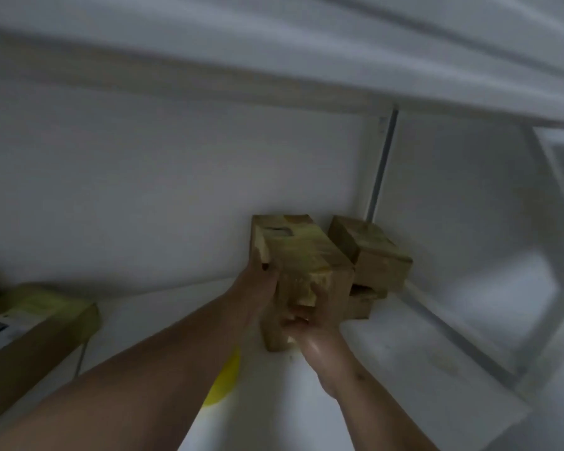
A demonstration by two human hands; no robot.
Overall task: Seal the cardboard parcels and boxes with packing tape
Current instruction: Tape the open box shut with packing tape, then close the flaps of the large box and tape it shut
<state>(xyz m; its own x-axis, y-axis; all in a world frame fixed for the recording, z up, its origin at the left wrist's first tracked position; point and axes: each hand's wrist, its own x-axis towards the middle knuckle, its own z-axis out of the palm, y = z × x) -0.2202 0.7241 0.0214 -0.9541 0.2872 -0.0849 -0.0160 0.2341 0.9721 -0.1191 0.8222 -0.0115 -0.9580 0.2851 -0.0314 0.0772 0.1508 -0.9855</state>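
Cardboard box point(302, 255) is up against the white wall point(144, 174), gripped by both hands. Left hand point(258, 288) wraps the box's lower-left edge, fingers curled round it. Right hand point(310, 323) clasps the near end from below. Second box point(372, 252) sits just right of it, in the corner. Long box point(36, 333) lies well left. Yellow thing point(225, 379) below the box, blurred.

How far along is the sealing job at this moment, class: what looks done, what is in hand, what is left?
Done: the cardboard box carries glossy yellowish tape across its top, as does the box beside it. In hand: the left hand and right hand both grip the taped box, at the white wall. Left: unclear; the long box at left is too blurred to judge its seal.
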